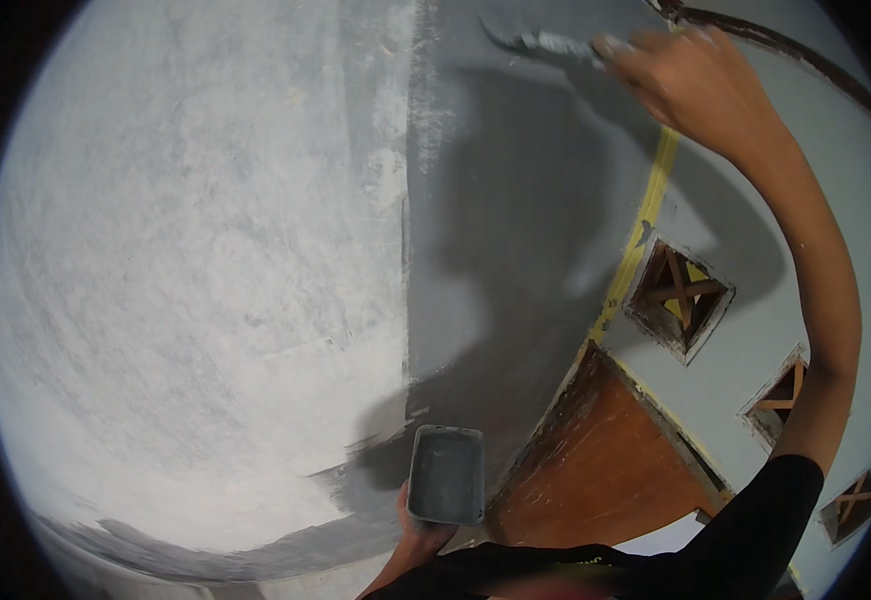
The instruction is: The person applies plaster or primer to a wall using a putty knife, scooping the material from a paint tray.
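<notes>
High at the upper right, my right hand (pixel 693 92) is closed around the handle of a paintbrush (pixel 560 44). The brush points left, its dark bristles bent and smeared by motion close to the dark grey part of the wall (pixel 545 330). Lower down in the middle, a small rectangular paint tray (pixel 448 431) coated inside with grey paint rests in my left hand (pixel 425 537). My left fingers are partly hidden behind the tray. Left of the dark grey band the wall surface (pixel 205 250) is pale and streaky, with a ragged edge between the two.
Yellow tape (pixel 645 215) runs down the right border of the dark grey area. Beyond it, a light wall (pixel 755 330) has several diamond-shaped vents (pixel 677 298) with wooden crosspieces. A brown wooden panel (pixel 610 445) stands at the lower right. My shadow falls across the wall.
</notes>
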`<state>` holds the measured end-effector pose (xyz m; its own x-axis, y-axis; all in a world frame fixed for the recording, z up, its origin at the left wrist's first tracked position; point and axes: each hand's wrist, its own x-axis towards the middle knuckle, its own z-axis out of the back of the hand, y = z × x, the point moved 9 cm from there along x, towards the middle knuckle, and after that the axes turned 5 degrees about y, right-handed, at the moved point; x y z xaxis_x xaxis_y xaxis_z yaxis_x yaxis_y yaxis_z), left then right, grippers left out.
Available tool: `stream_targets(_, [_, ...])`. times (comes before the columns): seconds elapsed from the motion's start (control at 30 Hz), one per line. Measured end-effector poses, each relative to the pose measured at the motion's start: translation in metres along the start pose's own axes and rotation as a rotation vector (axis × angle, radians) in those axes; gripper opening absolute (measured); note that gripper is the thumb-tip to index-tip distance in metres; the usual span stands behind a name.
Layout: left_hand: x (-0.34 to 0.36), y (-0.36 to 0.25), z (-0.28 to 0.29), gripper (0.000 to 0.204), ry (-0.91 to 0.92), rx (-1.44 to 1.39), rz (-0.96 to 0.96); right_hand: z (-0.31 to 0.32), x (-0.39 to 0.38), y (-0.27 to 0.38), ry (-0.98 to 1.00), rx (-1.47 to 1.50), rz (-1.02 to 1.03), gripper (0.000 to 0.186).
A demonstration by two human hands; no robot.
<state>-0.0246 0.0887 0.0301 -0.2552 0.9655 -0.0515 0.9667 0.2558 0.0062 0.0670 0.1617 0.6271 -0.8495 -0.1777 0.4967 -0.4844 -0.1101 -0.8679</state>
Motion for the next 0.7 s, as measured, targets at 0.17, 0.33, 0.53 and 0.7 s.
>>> stream_targets(0.17, [-0.005, -0.004, -0.034, 0.042, 0.029, 0.04, 0.016, -0.004, -0.002, -0.03, -0.032, 0.243, 0.126, 0.025])
stream_targets(0.33, [0.004, -0.005, -0.044, 0.043, 0.12, 0.094, 0.045, -0.006, 0.031, -0.072, 0.011, 0.054, -0.1, 0.019])
stream_targets(0.53, [0.006, -0.001, -0.045, 0.043, 0.102, 0.104, 0.053, -0.019, 0.033, -0.087, -0.044, -0.014, -0.409, 0.02])
stream_targets(0.7, [0.009, 0.006, -0.05, 0.042, 0.086, 0.119, 0.099, -0.004, 0.043, -0.087, -0.03, -0.134, -0.495, 0.019])
